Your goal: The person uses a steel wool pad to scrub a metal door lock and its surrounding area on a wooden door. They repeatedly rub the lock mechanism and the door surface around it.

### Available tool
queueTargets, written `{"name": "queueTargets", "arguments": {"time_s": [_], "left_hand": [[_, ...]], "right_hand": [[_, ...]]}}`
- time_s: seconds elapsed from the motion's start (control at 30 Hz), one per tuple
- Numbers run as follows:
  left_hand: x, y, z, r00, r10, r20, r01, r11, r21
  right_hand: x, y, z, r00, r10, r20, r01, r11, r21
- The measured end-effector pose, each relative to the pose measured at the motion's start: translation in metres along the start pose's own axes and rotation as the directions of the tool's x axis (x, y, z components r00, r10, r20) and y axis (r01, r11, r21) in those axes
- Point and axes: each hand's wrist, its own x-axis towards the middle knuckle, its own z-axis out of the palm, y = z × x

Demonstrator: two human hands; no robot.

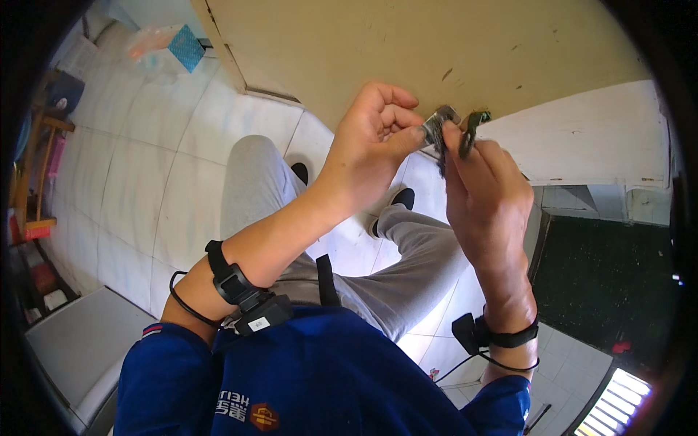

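My left hand (365, 141) pinches one side of a small shiny metal piece (437, 121) between thumb and fingers. From the other side my right hand (488, 180) grips it at thumb and fingertip. Dark bristle-like or greasy matter (440, 155) hangs below the metal; its kind is unclear. Beside the right fingers stands a dark slotted metal plate (470, 135), close to the edge of a beige panel (436, 49), perhaps a door. Whether the plate is fixed to the panel or held cannot be told. Fingers hide part of both pieces.
Pale floor tiles (142, 136) lie under my legs. A white panel (589, 136) adjoins the beige one at right, above a dark green surface (600, 278). A blue patterned box (186, 49) is at upper left, a wooden rack (41, 180) at far left, a grey-topped cabinet (87, 332) at lower left.
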Motion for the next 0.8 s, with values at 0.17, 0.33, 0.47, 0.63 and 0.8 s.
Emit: {"name": "queueTargets", "arguments": {"time_s": [0.17, 0.33, 0.47, 0.63, 0.8], "left_hand": [[-0.001, 0.002, -0.001, 1.000, 0.003, -0.017, -0.003, 1.000, 0.025], [0.001, 0.000, 0.001, 1.000, 0.022, -0.013, -0.021, 0.999, 0.030], [-0.001, 0.005, -0.001, 1.000, -0.027, -0.013, 0.027, 0.999, 0.037], [0.003, 0.005, 0.005, 0.999, -0.016, -0.045, 0.017, 1.000, 0.015], [0.002, 0.001, 0.003, 0.999, -0.021, -0.036, 0.023, 0.999, 0.048]], "right_hand": [[0.010, -0.009, -0.001, 0.998, 0.016, 0.064, -0.012, 0.999, -0.053], [0.019, -0.008, 0.004, 1.000, -0.020, 0.009, 0.020, 0.997, -0.070], [0.003, -0.005, -0.007, 0.998, 0.024, 0.061, -0.021, 0.998, -0.058], [0.010, -0.004, 0.005, 1.000, 0.009, 0.028, -0.005, 0.994, -0.109], [0.004, -0.002, -0.001, 0.999, 0.039, 0.037, -0.036, 0.996, -0.080]]}}
